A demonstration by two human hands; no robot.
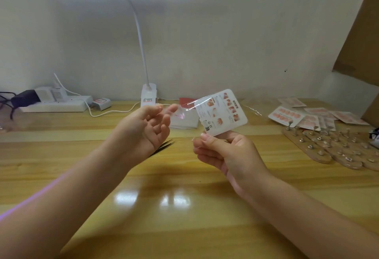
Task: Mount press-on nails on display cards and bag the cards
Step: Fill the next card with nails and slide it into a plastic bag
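My right hand [217, 152] pinches the lower corner of a white display card [222, 113], printed back side toward me, held up over the wooden desk [184, 207]. A clear plastic bag [188, 107] stretches from the card's top left corner to my left hand [149, 127], whose fingertips pinch the film. The card sits partly inside the bag's mouth. Finished cards with pink nails [303, 115] lie in a loose pile at the right.
Wooden nail-holder strips with metal stands [336, 148] lie at the right. Black tweezers [164, 145] rest under my left hand. A stack of clear bags [184, 121], a desk lamp [148, 94] and a power strip [55, 102] stand along the wall.
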